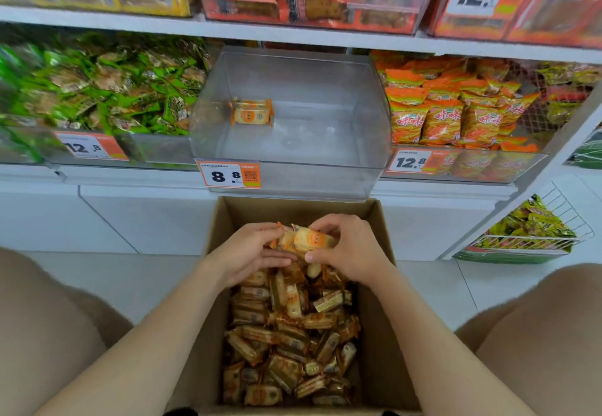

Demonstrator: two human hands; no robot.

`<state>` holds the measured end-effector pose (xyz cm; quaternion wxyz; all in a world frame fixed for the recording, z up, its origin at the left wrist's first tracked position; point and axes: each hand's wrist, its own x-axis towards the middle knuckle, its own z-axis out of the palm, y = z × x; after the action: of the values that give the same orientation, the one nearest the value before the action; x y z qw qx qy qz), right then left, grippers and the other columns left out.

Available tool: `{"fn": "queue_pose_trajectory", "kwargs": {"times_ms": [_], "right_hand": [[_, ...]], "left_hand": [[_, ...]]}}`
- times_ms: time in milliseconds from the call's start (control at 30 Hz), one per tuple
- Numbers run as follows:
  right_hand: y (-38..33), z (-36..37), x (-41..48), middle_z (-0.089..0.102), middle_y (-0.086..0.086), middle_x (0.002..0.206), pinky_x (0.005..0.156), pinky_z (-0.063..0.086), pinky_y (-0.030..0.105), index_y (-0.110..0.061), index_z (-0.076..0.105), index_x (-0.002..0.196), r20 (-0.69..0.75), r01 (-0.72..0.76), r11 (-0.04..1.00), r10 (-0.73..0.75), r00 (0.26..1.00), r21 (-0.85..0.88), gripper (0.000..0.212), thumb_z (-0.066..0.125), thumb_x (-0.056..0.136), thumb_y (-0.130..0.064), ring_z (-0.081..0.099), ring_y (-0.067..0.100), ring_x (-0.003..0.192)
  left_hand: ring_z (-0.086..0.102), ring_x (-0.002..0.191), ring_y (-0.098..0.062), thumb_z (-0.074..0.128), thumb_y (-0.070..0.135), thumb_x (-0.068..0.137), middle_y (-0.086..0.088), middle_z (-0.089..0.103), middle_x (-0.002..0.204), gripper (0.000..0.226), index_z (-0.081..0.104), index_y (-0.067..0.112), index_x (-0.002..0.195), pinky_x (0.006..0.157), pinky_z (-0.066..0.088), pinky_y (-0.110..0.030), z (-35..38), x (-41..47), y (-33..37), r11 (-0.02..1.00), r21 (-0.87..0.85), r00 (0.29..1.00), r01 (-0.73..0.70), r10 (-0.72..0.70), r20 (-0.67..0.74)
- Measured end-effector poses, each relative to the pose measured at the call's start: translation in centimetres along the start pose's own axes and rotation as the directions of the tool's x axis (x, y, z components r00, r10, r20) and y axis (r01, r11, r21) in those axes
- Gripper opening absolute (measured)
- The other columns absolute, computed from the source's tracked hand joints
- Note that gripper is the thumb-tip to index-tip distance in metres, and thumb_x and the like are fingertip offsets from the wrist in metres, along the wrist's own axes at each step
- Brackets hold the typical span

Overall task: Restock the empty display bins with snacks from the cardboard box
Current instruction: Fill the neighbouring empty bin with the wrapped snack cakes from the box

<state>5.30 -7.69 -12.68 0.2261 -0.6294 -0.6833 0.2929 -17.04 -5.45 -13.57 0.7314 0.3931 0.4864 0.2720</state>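
1. Head view is showing me both hands meeting over the cardboard box point(381, 285). The left hand point(250, 249) is cradling a small cluster of snack packets point(309, 239) with its thumb on top, and the right hand point(345, 249) is pinching the same cluster between curled fingers and thumb.
2. The cluster is hovering just above the loose pile in the box, directly below the clear bin point(293, 141).
3. I am judging the main risk to be a glossy wrapper slipping out during the lift, because the cluster is being shared between two hands rather than enclosed by one.
4. I am also watching the bin's front lip and its price tag point(229, 175). The box is sitting right under them, so a steep lift could clip either.
5. Counting: two hands, one box and one nearly bare bin with a lone packet point(251, 111) lying in it. At least two packets are in the grip, though I cannot tell exactly. The pile is too many to count.
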Motion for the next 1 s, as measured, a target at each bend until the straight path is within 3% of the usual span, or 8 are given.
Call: {"fn": "queue_pose_trajectory", "kwargs": {"times_ms": [167,333,433,567,667,767,900,1000], "right_hand": [[-4.7,-1.8,-0.7,0.069,-0.016,0.084,0.069,0.052,0.021,-0.032,0.072,0.092,-0.097,0.116,0.993,-0.115,0.989,0.007,0.050,0.100,0.053,-0.046,0.062,-0.001,0.079],[-7.5,-3.8,-1.0,0.064,-0.021,0.115,0.091,0.048,0.018,-0.042,0.064,0.114,-0.124,0.255,0.966,-0.247,0.961,0.048,0.051,0.084,0.072,-0.062,0.059,-0.006,0.109],[-9.3,-5.0,-0.1,0.072,-0.014,0.118,0.091,0.056,0.030,-0.041,0.060,0.131,-0.067,0.239,0.922,-0.229,0.971,0.306,0.051,0.079,0.084,-0.038,0.069,0.005,0.107],[-12.4,-5.8,3.2,0.077,-0.010,0.105,0.081,0.061,0.037,-0.027,0.071,0.123,-0.115,0.294,0.899,-0.271,0.956,0.324,0.037,0.082,0.088,-0.022,0.074,0.012,0.093],[-13.3,-6.5,7.2,0.076,-0.010,0.095,0.078,0.059,0.030,-0.028,0.073,0.113,-0.150,0.309,0.918,-0.278,0.949,0.247,0.029,0.084,0.086,-0.027,0.072,0.010,0.085],[-12.1,-6.3,13.2,0.074,-0.012,0.092,0.077,0.053,0.021,-0.027,0.068,0.111,-0.203,0.173,0.984,-0.162,0.966,0.043,0.034,0.085,0.083,-0.034,0.069,0.005,0.084],[-10.6,-4.0,20.5,0.075,0.004,0.112,0.085,0.045,0.028,-0.022,0.064,0.126,0.045,0.105,0.916,-0.095,0.994,-0.387,0.046,0.077,0.085,-0.035,0.068,0.029,0.111],[-11.6,-2.1,23.7,0.072,0.012,0.116,0.090,0.046,0.030,-0.020,0.068,0.120,0.129,0.175,0.881,-0.131,0.983,-0.440,0.034,0.074,0.088,-0.028,0.063,0.036,0.115]], "left_hand": [[0.072,0.115,-0.034,0.072,0.018,0.099,-0.019,0.074,0.122,0.032,0.069,0.003,0.127,0.100,0.059,-0.046,0.1,-3.2,5.2,0.961,0.218,0.980,-0.170,0.141,0.141],[0.074,0.105,-0.027,0.083,0.007,0.088,-0.010,0.074,0.114,0.033,0.073,0.012,0.119,0.081,0.063,-0.033,-0.4,-6.3,10.0,0.805,0.472,0.930,-0.358,0.352,0.106],[0.073,0.102,-0.022,0.079,0.002,0.089,-0.007,0.074,0.109,0.033,0.074,0.020,0.116,0.082,0.061,-0.030,-1.1,-7.6,12.9,0.747,0.503,0.884,-0.434,0.460,0.079],[0.070,0.104,-0.022,0.078,0.011,0.090,-0.008,0.073,0.111,0.035,0.074,0.030,0.118,0.086,0.060,-0.038,-2.9,-7.6,16.0,0.663,0.579,0.829,-0.475,0.557,0.043],[0.053,0.117,-0.010,0.081,0.038,0.088,0.002,0.056,0.126,0.052,0.063,0.034,0.136,0.096,0.044,-0.026,-5.1,-6.0,17.0,0.430,0.813,0.682,-0.393,0.729,-0.056],[0.037,0.129,-0.028,0.074,0.036,0.090,-0.006,0.040,0.135,0.052,0.057,0.023,0.138,0.105,0.032,-0.035,-7.1,-3.7,16.8,0.380,0.909,0.471,-0.170,0.842,-0.263],[0.044,0.120,-0.040,0.069,0.031,0.091,-0.015,0.047,0.129,0.050,0.055,0.012,0.135,0.100,0.040,-0.047,-8.2,-0.9,17.2,0.365,0.930,0.492,0.038,0.803,-0.335],[0.055,0.111,-0.040,0.062,0.029,0.093,-0.015,0.057,0.120,0.041,0.057,0.013,0.131,0.087,0.047,-0.051,-8.2,0.2,17.4,0.227,0.967,0.464,0.114,0.849,-0.254]]}}
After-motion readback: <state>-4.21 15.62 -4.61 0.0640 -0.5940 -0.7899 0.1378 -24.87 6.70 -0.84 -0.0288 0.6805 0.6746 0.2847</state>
